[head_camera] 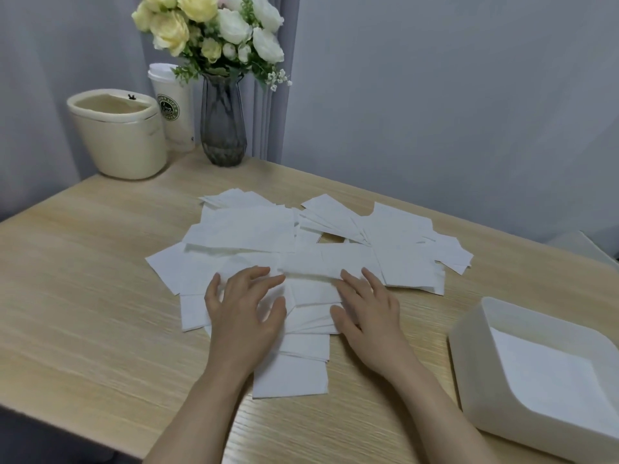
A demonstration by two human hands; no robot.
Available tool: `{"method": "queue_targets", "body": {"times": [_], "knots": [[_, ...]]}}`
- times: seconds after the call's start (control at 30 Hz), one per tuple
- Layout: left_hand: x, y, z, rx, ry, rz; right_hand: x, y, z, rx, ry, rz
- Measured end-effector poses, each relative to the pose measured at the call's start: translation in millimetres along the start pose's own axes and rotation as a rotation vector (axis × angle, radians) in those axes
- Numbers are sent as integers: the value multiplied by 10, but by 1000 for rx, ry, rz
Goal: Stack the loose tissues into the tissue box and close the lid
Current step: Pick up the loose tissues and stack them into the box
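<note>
The loose tissues (301, 249) lie spread in an overlapping white heap across the middle of the worktop (83, 296), some flat, some fanned in small sheaves, with a few sheets trailing toward the near edge. Both hands rest on the near part of that heap. The left hand (246, 303) lies palm down on the sheets left of the heap's centre, its fingers (258, 276) spread and nearly straight, the tips on paper, gripping nothing. The right hand (366, 308) lies just right of the centre, palm down too, fingers (355, 279) straight and close together, pressing flat on a long folded sheet that runs between the two hands. The hands are apart, with bare tissue between them.

To the right of the heap and nearer the viewer stands the tissue box (475, 373), a pale rounded open tub, apart from the heap; a white layer lies flat in its bottom. At the worktop's right edge beyond the box a pale grey flat piece (582, 244) shows, too cut off to tell what it is.

Beyond the heap, at the far left corner, stand a grey ribbed glass vase (222, 128) with yellow and white flowers (214, 28), a lidded paper cup (174, 112) just left of it, and a cream bin (122, 139) further left.
</note>
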State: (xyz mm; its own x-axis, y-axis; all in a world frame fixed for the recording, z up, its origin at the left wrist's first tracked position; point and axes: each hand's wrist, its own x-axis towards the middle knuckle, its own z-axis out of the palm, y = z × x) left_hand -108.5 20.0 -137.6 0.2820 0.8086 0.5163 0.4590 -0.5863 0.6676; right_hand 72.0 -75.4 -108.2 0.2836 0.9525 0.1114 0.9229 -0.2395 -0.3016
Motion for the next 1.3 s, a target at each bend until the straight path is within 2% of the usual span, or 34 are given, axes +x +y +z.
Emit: {"method": "queue_targets", "body": {"times": [0.2, 0.47, 0.6, 0.7, 0.77, 0.83, 0.9, 1.0, 1.17, 1.23, 1.3], "knots": [[-20, 27, -7, 14, -21, 57, -204, -28, -139, 12, 20, -51], [-55, 59, -3, 26, -96, 116, -663, -166, -291, 4, -80, -150], [-59, 74, -10, 25, -72, 54, -810, -493, -177, 85, -87, -151], [-49, 145, -73, -80, -92, -44, -798, -702, -154, 129, -107, -178], [-50, 152, -81, -101, -96, -83, -750, -709, -135, 233, -126, -189], [-50, 122, -67, -53, -89, -122, -707, -658, -117, 298, -74, -189], [-46, 77, -39, 5, -91, -145, -656, -564, -124, 358, 21, -118], [-33, 35, -12, 12, -105, -154, -532, -364, -151, 309, 117, -7], [-27, 40, -25, -11, -71, -190, -427, -223, -245, 190, -9, 165], [-24, 64, -43, -7, -65, -185, -445, -211, -249, 143, -19, 229], [-29, 84, -55, -9, -61, -175, -465, -203, -242, 199, -11, 294]]}}
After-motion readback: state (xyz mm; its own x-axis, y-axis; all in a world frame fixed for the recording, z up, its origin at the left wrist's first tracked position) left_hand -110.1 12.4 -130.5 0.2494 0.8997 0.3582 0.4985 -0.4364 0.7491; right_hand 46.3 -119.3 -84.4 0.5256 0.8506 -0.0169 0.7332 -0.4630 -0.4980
